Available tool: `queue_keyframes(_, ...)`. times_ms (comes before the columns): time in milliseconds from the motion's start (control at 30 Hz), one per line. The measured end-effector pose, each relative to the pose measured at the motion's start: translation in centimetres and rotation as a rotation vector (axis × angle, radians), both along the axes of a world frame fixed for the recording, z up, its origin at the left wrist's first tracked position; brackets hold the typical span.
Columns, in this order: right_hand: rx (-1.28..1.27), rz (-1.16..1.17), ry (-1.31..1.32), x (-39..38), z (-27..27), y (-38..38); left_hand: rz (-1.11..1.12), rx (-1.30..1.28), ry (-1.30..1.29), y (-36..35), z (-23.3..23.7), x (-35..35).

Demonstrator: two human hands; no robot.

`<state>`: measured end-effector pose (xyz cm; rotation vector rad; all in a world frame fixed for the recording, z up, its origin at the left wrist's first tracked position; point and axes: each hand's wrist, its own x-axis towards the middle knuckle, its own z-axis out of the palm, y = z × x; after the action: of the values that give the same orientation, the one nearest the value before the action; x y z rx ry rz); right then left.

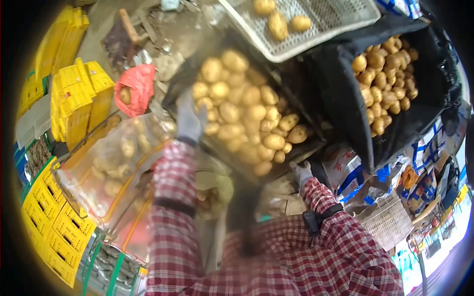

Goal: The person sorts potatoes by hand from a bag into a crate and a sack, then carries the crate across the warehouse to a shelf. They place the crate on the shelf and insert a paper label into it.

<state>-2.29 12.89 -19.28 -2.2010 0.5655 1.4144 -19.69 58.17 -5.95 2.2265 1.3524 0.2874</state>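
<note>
A black container point(316, 135) full of potatoes point(229, 112) is in front of me, and some of the potatoes are blurred. My left hand point(190, 117), in a grey glove, grips its left rim, with the thumb on the inner side and the other fingers partly hidden and smeared. At the near right corner, my right hand point(302, 173), also gloved, is closed on the container's edge. Its fingertips are partly hidden. A second black container point(340, 98), also holding potatoes, stands to the right.
A pale plastic crate point(276, 53) with a few potatoes sits at the far side. On the left are a red bag point(140, 81) with a potato, clear bags point(106, 172) of potatoes and yellow crates point(71, 106). Wrapped packages point(345, 170) and a white basket point(387, 222) lie at right.
</note>
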Motion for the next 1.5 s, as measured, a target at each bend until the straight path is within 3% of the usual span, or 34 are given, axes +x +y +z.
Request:
queue_keyframes(33, 0.023, -0.072, 0.038, -0.1, -0.3, -0.5, -0.074, 0.104, 0.096, 2.1, -3.2, -0.6)
queue_keyframes(67, 0.049, -0.149, 0.071, 0.0, 0.4, 0.5, -0.031, 0.015, 0.029, 4.2, -6.4, -0.9)
queue_keyframes(133, 0.192, -0.417, 0.07, -0.1, 2.2, 3.1, -0.078, 0.104, 0.082, 7.6, -9.0, -0.5)
queue_keyframes(167, 0.147, -0.45, 0.083, 0.0, 2.4, 3.4, -0.087, 0.117, 0.179, 9.5, -11.2, -1.5)
queue_keyframes(200, 0.104, -0.483, 0.099, 0.4, 2.1, 2.9, -0.067, 0.038, 0.391, 9.7, -9.9, 0.6)
queue_keyframes(300, 0.137, -0.587, 0.111, -0.8, 0.3, 2.2, -0.08, -0.403, 0.164, 14.0, -14.5, -2.4)
queue_keyframes(333, 0.176, -0.622, 0.107, -1.1, -0.3, 1.8, -0.036, -0.38, 0.251, 15.6, -16.4, -4.1)
queue_keyframes(433, 0.195, -0.589, 0.043, -1.5, -1.6, 0.4, 0.333, -0.762, -0.205, 19.6, -23.7, -9.0)
queue_keyframes(467, 0.195, -0.574, 0.057, -1.5, -1.5, 0.6, 0.464, -0.921, -0.238, 20.7, -24.4, -9.6)
queue_keyframes(567, 0.237, -0.568, 0.105, -1.0, -0.6, 1.6, 0.694, -0.984, -0.354, 18.3, -21.0, -5.2)
queue_keyframes(633, 0.317, -0.614, 0.144, -1.2, -1.0, 1.5, 0.702, -0.871, -0.427, 16.6, -18.5, -2.8)
queue_keyframes(667, 0.31, -0.713, 0.15, -0.9, -0.8, 1.8, 0.449, -0.825, -0.292, 17.5, -20.6, -5.8)
queue_keyframes(767, 0.273, -0.918, 0.225, -0.1, 0.1, 2.6, 0.571, -0.871, -0.408, 15.8, -17.5, -4.8)
queue_keyframes(800, 0.32, -0.832, 0.103, -0.3, -0.1, 2.4, 0.846, -0.948, -0.533, 14.8, -14.8, -2.8)
queue_keyframes(900, 0.337, -0.815, 0.133, 1.0, 2.6, 2.6, 0.585, -0.916, -0.505, 13.8, -13.7, -5.3)
queue_keyframes(1033, 0.404, -0.807, 0.251, 0.7, 7.4, 1.3, 0.498, -0.87, -0.458, 10.9, -7.7, -6.6)
queue_keyframes(1100, 0.379, -0.617, 0.272, 1.4, 10.7, 0.9, 0.523, -0.875, -0.404, 10.2, -3.8, -7.4)
queue_keyframes(1167, 0.475, -0.678, 0.245, 0.0, 12.5, 3.6, 0.59, -0.936, -0.488, 12.2, -2.0, -10.2)
queue_keyframes(1200, 0.473, -0.629, 0.192, -0.3, 13.8, 3.4, 0.527, -0.815, -0.521, 11.0, -0.6, -10.5)
queue_keyframes(1267, 0.475, -0.509, 0.165, -0.5, 14.2, 0.0, 0.826, -0.837, -0.642, 10.2, 3.0, -11.2)
queue_keyframes(1300, 0.482, -0.438, 0.174, -0.1, 14.0, -2.2, 0.513, -0.708, -0.494, 10.2, 4.4, -13.5)
queue_keyframes(1333, 0.438, -0.271, 0.183, 0.8, 16.7, -2.1, 0.418, -0.641, -0.467, 9.9, 5.4, -14.8)
queue_keyframes(1367, 0.431, 0.063, 0.138, 1.5, 19.8, -0.3, 0.424, -0.621, -0.488, 9.4, 6.5, -15.4)
queue_keyframes(1467, 0.444, 0.886, -0.131, 4.1, 26.0, 1.7, 0.573, -0.712, -0.644, 8.5, 10.9, -17.7)
queue_keyframes(1500, 0.52, 0.899, -0.181, 4.4, 24.4, -0.5, 0.555, -0.724, -0.694, 7.8, 12.5, -18.7)
